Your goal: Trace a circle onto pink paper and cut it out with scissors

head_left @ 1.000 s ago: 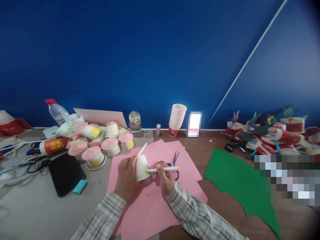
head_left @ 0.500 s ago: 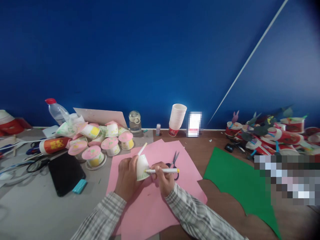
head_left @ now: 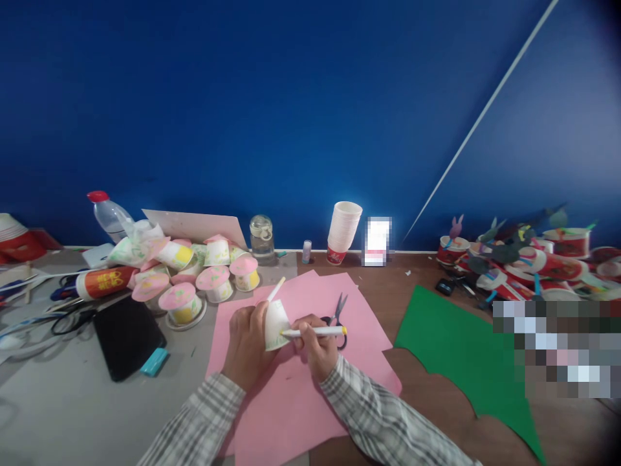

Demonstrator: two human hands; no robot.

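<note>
My left hand (head_left: 246, 343) is wrapped round a small white paper cup (head_left: 276, 325) lying on its side, and a second marker (head_left: 276, 288) sticks up from the same hand. My right hand (head_left: 315, 346) grips a white marker with a yellow end cap (head_left: 320, 331), its tip touching the cup's wall, where there are green marks. Both hands work over a pink paper sheet (head_left: 291, 401). Black-handled scissors (head_left: 338, 310) lie on the pink sheet just behind my right hand.
A cluster of decorated cups with pink tops (head_left: 194, 278) sits at the left, beside a black case (head_left: 127, 336), a plastic bottle (head_left: 109, 217) and loose scissors. A stack of white cups (head_left: 343, 232) and a glass jar (head_left: 262, 237) stand by the blue wall. A green sheet (head_left: 466, 356) and red cup crafts (head_left: 528, 262) lie at the right.
The marker in my right hand has shifted slightly against the cup; otherwise the hands and the cup stay where they were.
</note>
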